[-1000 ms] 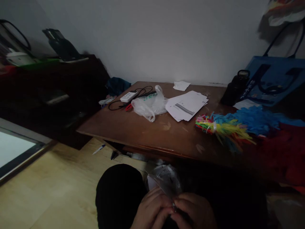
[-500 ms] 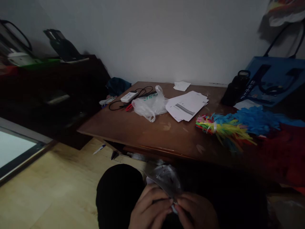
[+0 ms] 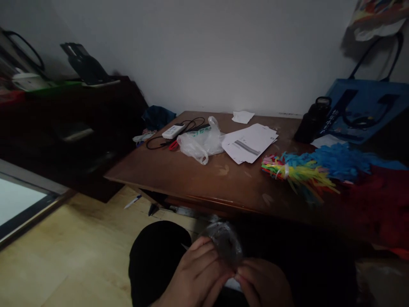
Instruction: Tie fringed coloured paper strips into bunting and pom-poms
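Low in the view, above the lap, my left hand and my right hand meet with their fingers pinched together. Between them is what looks like a clear plastic bag, its crinkled part standing up behind the fingers. A small white piece shows just under the fingertips. What exactly each fingertip grips is hidden. Both hands are in front of the table's near edge, apart from the table.
On the brown table lie a white plastic bag, papers, a white device with cables and colourful paper strips. A black bottle stands by a blue tote bag. A pen is on the floor.
My left hand has come up and turned slightly over the plastic, hiding more of it. The white piece below the fingertips shows more. The right hand stays almost in place.
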{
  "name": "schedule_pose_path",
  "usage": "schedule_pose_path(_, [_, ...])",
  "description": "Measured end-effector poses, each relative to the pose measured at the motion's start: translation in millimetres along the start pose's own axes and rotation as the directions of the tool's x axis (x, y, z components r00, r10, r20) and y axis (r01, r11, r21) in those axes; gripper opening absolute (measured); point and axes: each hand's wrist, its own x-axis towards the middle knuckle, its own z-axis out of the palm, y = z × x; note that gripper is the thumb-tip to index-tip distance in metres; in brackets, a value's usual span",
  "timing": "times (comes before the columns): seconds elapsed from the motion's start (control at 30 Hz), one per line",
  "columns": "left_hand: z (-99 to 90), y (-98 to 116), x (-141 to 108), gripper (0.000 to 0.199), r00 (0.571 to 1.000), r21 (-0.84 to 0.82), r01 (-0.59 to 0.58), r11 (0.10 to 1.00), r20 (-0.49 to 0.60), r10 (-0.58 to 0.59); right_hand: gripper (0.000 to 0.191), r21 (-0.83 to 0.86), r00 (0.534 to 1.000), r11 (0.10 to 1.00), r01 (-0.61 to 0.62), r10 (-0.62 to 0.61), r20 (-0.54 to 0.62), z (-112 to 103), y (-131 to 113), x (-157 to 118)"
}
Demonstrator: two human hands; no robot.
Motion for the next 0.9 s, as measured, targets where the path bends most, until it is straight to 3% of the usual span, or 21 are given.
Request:
schedule_pose_path(0.1, [3.3,1,1,0.012,1.0,-0.02,0.017,1.0,0.014,-0.017,0.031,-0.031,0.997,0.999,0.036,-0.038,-0.064,2,1,-2])
schedule_pose_path(0.3, [7.9,-3,-7,0.021,1.0,-0.047,-0.017,0.999,0.0,0.017,0.022,0.102,0.994,0.992,-0.075,0.067,0.083,-2,3,-2])
schedule_pose_path(0.5, [0.4,-1,-4,0.02,1.0,-0.068,0.017,0.998,0.008,-0.016,0.022,0.215,0.989,0.969,-0.126,0.105,0.108,-3,7,-4])
schedule_pose_path(0.73, [0.8,1,1,0.016,0.999,-0.021,0.016,1.0,0.041,-0.015,0.026,0.135,0.995,0.988,-0.069,0.058,0.079,2,12,-11])
schedule_pose_path(0.9, [4.8,-1,-1,0.023,1.0,0.047,-0.019,0.999,-0.015,0.02,0.032,0.196,0.977,0.966,-0.17,0.139,0.162,3,8,-7])
